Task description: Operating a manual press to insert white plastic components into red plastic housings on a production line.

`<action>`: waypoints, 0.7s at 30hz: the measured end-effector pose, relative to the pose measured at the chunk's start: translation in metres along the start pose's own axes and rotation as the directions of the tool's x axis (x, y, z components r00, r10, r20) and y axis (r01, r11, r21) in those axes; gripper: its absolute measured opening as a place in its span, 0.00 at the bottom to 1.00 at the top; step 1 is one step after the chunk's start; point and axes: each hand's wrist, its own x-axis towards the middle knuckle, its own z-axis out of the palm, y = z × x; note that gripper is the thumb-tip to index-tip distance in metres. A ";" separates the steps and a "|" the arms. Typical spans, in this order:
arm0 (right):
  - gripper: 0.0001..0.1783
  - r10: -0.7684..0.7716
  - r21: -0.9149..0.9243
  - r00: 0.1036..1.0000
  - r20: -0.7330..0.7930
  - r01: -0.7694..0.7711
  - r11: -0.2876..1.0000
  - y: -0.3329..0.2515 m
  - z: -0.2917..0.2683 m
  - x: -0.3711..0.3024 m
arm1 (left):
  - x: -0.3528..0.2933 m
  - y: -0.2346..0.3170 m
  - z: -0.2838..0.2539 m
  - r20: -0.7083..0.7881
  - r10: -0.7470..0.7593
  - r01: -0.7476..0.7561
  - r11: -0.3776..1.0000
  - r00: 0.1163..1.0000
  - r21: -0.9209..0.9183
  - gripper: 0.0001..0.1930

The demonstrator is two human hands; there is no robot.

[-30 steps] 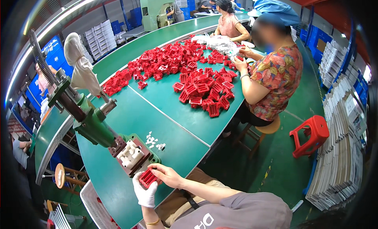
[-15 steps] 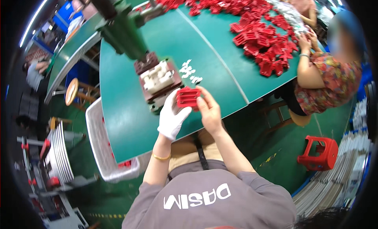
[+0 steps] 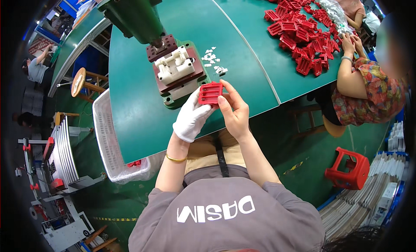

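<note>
Between my hands is a red plastic case with slot-like compartments (image 3: 211,93), held just off the near edge of the green table (image 3: 143,130). My left hand (image 3: 190,118), in a white glove, grips its left and lower side. My bare right hand (image 3: 235,110) pinches its right side between thumb and fingers. Just beyond stands a green press (image 3: 141,20) with a white plastic fixture (image 3: 174,66) on its base; the fixture carries no red case. Small white pieces (image 3: 210,57) lie scattered on the table right of the press.
A heap of red plastic cases (image 3: 299,35) covers the far right of the table. A co-worker in a flowered shirt (image 3: 368,92) sits there. A white plastic crate (image 3: 104,139) stands at the table's left edge, a red stool (image 3: 349,169) on the floor at right.
My view has shifted, so the press and table sit differently in it. Both hands still hold the red case, now seen more squarely from its open side.
</note>
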 end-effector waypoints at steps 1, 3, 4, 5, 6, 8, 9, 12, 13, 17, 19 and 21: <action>0.25 0.002 -0.002 1.000 0.000 -0.002 1.000 0.000 -0.002 0.001 | 0.001 -0.001 0.001 -0.001 -0.001 0.001 1.000 1.000 -0.002 0.36; 0.24 -0.053 -0.030 0.999 -0.007 0.053 0.998 0.000 -0.004 0.004 | 0.004 -0.002 0.001 0.020 0.000 0.002 0.999 1.000 -0.053 0.37; 0.24 -0.050 -0.030 0.999 -0.007 0.050 0.998 0.000 -0.004 0.004 | 0.004 -0.003 -0.001 0.018 -0.002 0.003 0.999 1.000 -0.054 0.37; 0.24 -0.024 -0.007 1.000 0.002 0.024 1.000 0.002 -0.004 0.003 | 0.004 -0.004 -0.003 0.010 0.011 -0.010 0.999 1.000 -0.052 0.37; 0.24 0.001 0.016 1.000 0.011 -0.001 1.000 0.003 -0.005 0.003 | 0.004 -0.005 -0.003 0.004 0.025 -0.024 0.998 1.000 -0.050 0.36; 0.24 0.022 -0.006 0.999 0.030 -0.022 1.000 0.004 -0.005 0.003 | 0.003 -0.004 -0.002 -0.022 0.040 -0.041 0.999 0.999 -0.029 0.36; 0.25 0.042 -0.029 0.998 0.048 -0.040 0.999 0.005 -0.005 0.003 | 0.002 -0.003 -0.001 -0.045 0.057 -0.057 0.998 0.997 -0.007 0.35; 0.25 0.120 0.078 0.992 0.047 -0.123 0.989 0.011 -0.005 0.005 | 0.002 -0.010 -0.005 -0.153 0.260 -0.205 0.930 0.953 0.307 0.37; 0.25 0.120 0.078 0.992 0.045 -0.124 0.989 0.016 -0.005 0.005 | -0.003 -0.007 0.002 -0.195 0.275 -0.185 0.906 0.942 0.381 0.38; 0.24 0.244 0.343 0.963 0.111 -0.268 0.900 0.030 -0.007 0.005 | -0.008 -0.012 0.003 -0.186 0.379 -0.226 0.809 0.907 0.543 0.37; 0.25 0.270 0.428 0.950 0.157 -0.311 0.848 0.033 -0.005 0.006 | -0.008 -0.012 0.001 -0.141 0.454 -0.253 0.699 0.880 0.669 0.35; 0.26 0.311 0.526 0.929 0.199 -0.369 0.766 0.031 -0.004 0.006 | -0.009 -0.012 0.001 -0.113 0.488 -0.264 0.636 0.865 0.725 0.35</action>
